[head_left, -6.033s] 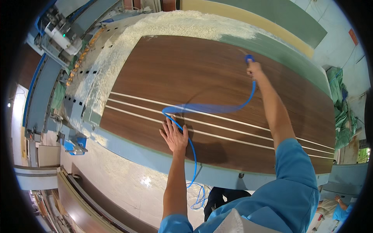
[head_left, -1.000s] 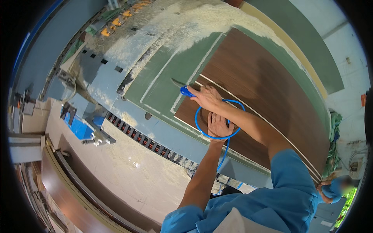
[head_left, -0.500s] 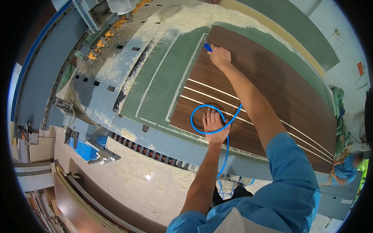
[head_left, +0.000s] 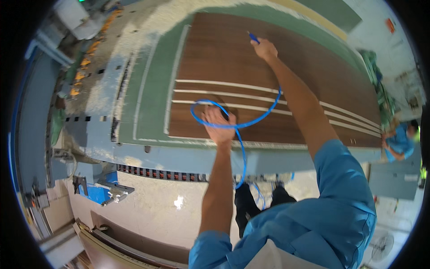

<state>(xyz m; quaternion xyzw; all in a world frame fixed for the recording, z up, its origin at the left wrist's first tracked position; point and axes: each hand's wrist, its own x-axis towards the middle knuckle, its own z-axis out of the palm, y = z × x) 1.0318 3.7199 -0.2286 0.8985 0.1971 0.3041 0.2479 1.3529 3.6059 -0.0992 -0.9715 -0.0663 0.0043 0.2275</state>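
Two hands are apart: our right hand (head_left: 265, 48) is clamped on a blue nozzle (head_left: 253, 37) far across the panel (head_left: 268, 67), our left hand (head_left: 219, 123) lies flat beside the looped hose (head_left: 251, 120), which we judge light, limp and best held at the nozzle.

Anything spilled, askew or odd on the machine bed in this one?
Pale sawdust lies heaped along the bed beyond and beside the brown panel. The blue hose loops loosely across the panel, over the left hand resting there, up to the nozzle in the right hand. No damage shows; the panel's pale grooves run evenly.
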